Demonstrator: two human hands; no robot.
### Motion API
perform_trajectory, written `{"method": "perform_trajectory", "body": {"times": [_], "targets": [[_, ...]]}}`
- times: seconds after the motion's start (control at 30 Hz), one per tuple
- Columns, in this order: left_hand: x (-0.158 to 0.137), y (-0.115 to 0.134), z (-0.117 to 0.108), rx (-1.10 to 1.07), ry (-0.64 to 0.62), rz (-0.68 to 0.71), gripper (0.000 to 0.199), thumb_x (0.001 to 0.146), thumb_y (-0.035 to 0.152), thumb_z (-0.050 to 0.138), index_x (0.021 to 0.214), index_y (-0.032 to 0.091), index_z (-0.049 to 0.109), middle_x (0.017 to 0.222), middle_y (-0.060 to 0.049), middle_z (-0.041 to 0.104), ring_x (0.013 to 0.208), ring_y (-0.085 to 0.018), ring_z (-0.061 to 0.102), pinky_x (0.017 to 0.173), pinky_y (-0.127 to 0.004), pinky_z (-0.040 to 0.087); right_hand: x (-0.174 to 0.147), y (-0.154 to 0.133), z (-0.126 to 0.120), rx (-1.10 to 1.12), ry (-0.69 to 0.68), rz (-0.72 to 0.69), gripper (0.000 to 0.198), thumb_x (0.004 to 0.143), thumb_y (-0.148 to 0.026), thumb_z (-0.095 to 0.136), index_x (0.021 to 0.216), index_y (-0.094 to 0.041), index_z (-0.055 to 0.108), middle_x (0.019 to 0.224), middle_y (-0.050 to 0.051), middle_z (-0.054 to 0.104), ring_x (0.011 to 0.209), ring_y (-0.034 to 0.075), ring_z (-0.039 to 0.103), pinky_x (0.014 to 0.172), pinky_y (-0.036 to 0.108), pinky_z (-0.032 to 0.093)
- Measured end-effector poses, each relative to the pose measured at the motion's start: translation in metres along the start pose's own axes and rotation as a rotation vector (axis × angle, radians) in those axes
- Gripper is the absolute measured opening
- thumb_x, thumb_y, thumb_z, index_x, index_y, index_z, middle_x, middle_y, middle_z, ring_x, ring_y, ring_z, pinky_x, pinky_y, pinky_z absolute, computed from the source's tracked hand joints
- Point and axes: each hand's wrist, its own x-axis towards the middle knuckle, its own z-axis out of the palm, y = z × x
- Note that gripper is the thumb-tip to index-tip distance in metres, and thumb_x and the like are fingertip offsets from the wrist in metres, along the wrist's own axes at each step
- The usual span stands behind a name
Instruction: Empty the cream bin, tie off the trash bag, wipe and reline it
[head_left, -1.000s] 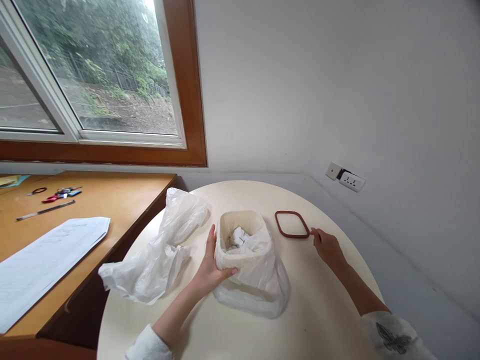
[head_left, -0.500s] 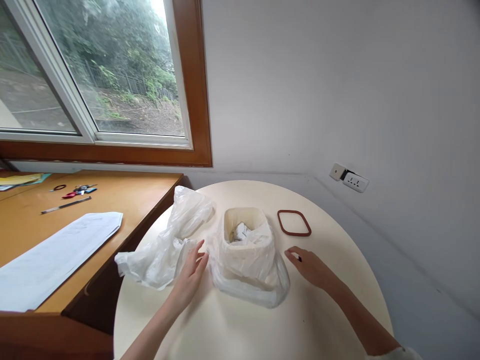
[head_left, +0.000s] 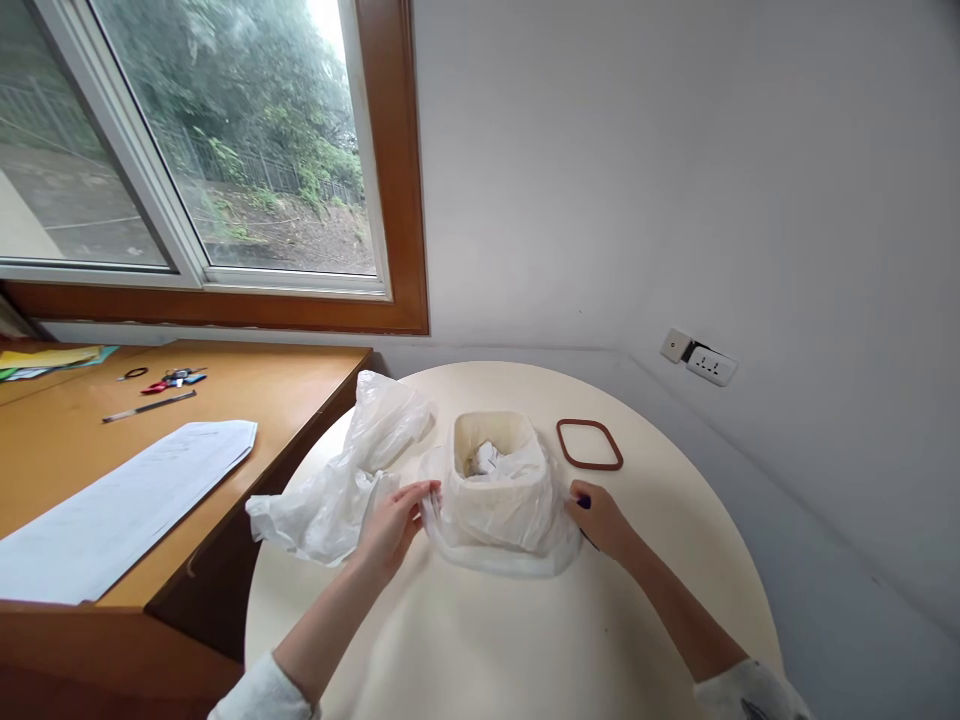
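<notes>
A small cream bin (head_left: pixel 499 430) stands upright on the round table, with crumpled white paper (head_left: pixel 487 458) inside. A translucent white plastic bag (head_left: pixel 495 555) hangs over its rim and spreads around its base. My left hand (head_left: pixel 397 520) pinches the bag's edge at the bin's left side. On the right side, my right hand (head_left: pixel 600 515) is closed on the bag's other edge; a small dark purple thing shows at that hand. Beyond my right hand lies a reddish-brown rounded frame (head_left: pixel 589 466). A second crumpled white plastic bag (head_left: pixel 337 495) rests left of the bin, partly behind my left hand.
The round cream table (head_left: pixel 480 650) stands against the white wall. A wooden desk (head_left: pixel 300 380) on the left holds paper sheets (head_left: pixel 142 505), a pen (head_left: pixel 150 406), keys (head_left: pixel 176 379) and a black ring (head_left: pixel 133 373). A wall socket (head_left: pixel 711 365) is at the right.
Both hands have moved in to the bag's edges and closed on them. The bag's front edge has risen and drawn in toward the bin. The view has shifted slightly.
</notes>
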Motion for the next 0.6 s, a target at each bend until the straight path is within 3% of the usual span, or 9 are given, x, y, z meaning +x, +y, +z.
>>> {"method": "perform_trajectory", "body": {"times": [0.2, 0.33, 0.5, 0.6], "targets": [[-0.010, 0.034, -0.004, -0.035, 0.056, 0.338, 0.016, 0.068, 0.030, 0.070, 0.075, 0.015, 0.069, 0.078, -0.003, 0.065, 0.079, -0.015, 0.056, 0.074, -0.025, 0.044, -0.002, -0.009, -0.044, 0.569, 0.020, 0.120, 0.040, 0.074, -0.031, 0.051, 0.111, -0.019, 0.057, 0.067, -0.001, 0.056, 0.049, 0.010, 0.046, 0.047, 0.023, 0.038], [-0.018, 0.055, -0.001, 0.005, 0.043, 0.526, 0.011, 0.070, 0.027, 0.069, 0.075, 0.017, 0.069, 0.078, -0.002, 0.064, 0.084, -0.015, 0.055, 0.080, -0.026, 0.042, -0.004, -0.021, -0.065, 0.796, 0.134, 0.138, 0.041, 0.073, -0.032, 0.055, 0.110, -0.018, 0.062, 0.072, 0.002, 0.058, 0.048, 0.008, 0.044, 0.044, 0.022, 0.038], [-0.022, 0.072, 0.003, 0.177, 0.047, 0.758, 0.009, 0.073, 0.025, 0.065, 0.071, 0.017, 0.069, 0.072, -0.001, 0.056, 0.077, -0.014, 0.050, 0.071, -0.024, 0.039, -0.005, -0.034, -0.077, 0.986, 0.251, 0.037, 0.044, 0.071, -0.032, 0.062, 0.113, -0.021, 0.062, 0.093, 0.006, 0.061, 0.052, 0.007, 0.045, 0.043, 0.021, 0.041], [-0.026, 0.078, 0.003, 0.184, 0.046, 0.896, 0.010, 0.074, 0.024, 0.063, 0.066, 0.018, 0.066, 0.067, -0.001, 0.052, 0.071, -0.014, 0.048, 0.064, -0.025, 0.038, -0.006, -0.037, -0.082, 1.087, 0.312, -0.013, 0.045, 0.069, -0.031, 0.065, 0.113, -0.022, 0.062, 0.095, 0.005, 0.060, 0.055, 0.008, 0.048, 0.043, 0.020, 0.042]]}}
